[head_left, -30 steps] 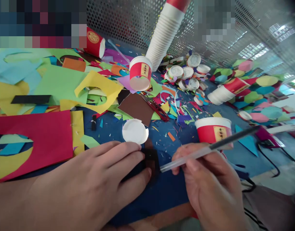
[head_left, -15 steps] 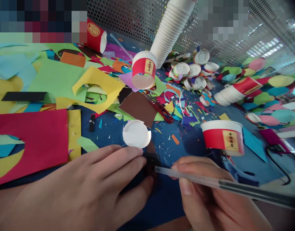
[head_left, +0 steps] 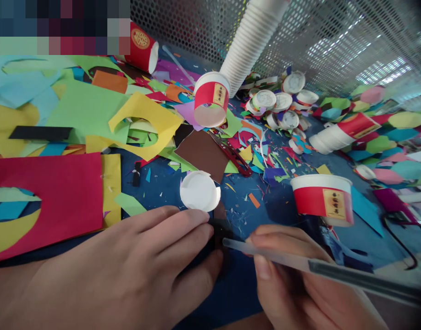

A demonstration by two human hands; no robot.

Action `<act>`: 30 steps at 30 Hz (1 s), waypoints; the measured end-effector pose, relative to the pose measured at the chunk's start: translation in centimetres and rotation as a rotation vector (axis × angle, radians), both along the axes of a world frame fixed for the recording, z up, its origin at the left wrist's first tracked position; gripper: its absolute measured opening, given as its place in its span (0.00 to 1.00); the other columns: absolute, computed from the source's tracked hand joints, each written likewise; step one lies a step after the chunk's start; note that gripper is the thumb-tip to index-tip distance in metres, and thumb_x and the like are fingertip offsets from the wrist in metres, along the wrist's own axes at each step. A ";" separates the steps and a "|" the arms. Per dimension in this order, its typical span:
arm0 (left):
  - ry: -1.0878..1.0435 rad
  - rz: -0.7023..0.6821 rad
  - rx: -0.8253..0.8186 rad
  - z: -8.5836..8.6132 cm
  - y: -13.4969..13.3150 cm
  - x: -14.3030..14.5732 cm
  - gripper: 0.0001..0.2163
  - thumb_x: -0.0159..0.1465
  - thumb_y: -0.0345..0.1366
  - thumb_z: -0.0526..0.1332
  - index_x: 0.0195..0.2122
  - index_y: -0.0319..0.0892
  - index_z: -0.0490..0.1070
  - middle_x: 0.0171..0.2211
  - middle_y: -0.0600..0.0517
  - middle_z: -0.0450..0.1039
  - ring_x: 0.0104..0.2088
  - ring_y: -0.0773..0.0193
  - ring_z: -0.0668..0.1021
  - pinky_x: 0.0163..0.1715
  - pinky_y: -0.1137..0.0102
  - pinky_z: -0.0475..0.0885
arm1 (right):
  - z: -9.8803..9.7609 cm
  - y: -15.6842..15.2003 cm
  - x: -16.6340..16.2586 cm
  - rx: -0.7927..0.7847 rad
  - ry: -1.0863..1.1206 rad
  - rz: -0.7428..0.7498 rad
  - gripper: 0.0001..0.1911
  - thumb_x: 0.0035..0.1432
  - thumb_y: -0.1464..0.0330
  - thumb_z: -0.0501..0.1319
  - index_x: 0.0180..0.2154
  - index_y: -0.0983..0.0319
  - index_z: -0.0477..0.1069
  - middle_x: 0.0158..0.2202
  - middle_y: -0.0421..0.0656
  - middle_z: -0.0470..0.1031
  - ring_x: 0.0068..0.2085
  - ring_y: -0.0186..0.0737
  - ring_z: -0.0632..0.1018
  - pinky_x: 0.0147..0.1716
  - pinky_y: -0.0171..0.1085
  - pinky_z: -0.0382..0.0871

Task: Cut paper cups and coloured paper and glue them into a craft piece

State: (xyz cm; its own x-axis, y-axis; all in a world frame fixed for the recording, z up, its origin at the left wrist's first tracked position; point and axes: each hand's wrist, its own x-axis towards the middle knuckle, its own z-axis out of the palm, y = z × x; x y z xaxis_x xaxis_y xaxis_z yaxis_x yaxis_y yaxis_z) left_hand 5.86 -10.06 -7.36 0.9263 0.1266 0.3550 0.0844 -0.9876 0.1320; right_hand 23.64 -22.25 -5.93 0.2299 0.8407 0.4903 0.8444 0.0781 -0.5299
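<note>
My left hand (head_left: 135, 270) lies flat on the blue table, its fingers stretched over a small piece of black paper (head_left: 220, 229) and pressing it down. My right hand (head_left: 300, 279) is closed round a pen (head_left: 300, 262) with a clear barrel and a dark cap end. The pen's tip touches the black paper by my left fingertips. A white paper disc (head_left: 200, 191) lies just beyond my left fingers. A red-and-white paper cup (head_left: 323, 200) stands upside down right of the pen.
Coloured paper sheets and scraps cover the table: a red sheet (head_left: 59, 192), yellow cut-out (head_left: 145, 123), brown piece (head_left: 203, 153). Red scissors (head_left: 233, 158) lie among scraps. A stack of white cups (head_left: 252, 41) leans on the mesh wall (head_left: 334, 36), with cut cup bottoms (head_left: 282, 103) nearby.
The pen has swung from pointing up to the right down to lying low across my right fingers. My left hand stays on the black paper. The view has shifted slightly.
</note>
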 end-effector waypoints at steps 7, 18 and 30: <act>-0.016 -0.002 0.020 -0.3 0.0 0.0 0.16 0.68 0.37 0.52 0.54 0.49 0.71 0.52 0.53 0.77 0.51 0.58 0.75 0.49 0.70 0.70 | -0.1 0.0 0.3 0.011 -0.012 0.005 0.12 0.58 0.78 0.58 0.41 0.57 0.71 0.35 0.39 0.77 0.38 0.36 0.79 0.38 0.34 0.75; -0.013 0.000 0.001 -0.5 -0.1 0.0 0.16 0.68 0.39 0.53 0.54 0.49 0.71 0.52 0.52 0.77 0.51 0.57 0.74 0.48 0.69 0.70 | 0.1 0.2 0.0 0.000 -0.034 -0.007 0.11 0.59 0.77 0.58 0.41 0.56 0.70 0.34 0.39 0.77 0.36 0.39 0.80 0.36 0.37 0.77; -0.032 -0.018 0.033 -0.2 0.0 0.2 0.16 0.69 0.37 0.51 0.54 0.47 0.71 0.50 0.52 0.77 0.52 0.57 0.72 0.47 0.67 0.68 | 0.2 0.1 0.0 -0.016 0.000 -0.019 0.11 0.59 0.76 0.58 0.40 0.56 0.71 0.35 0.39 0.77 0.36 0.37 0.79 0.37 0.35 0.76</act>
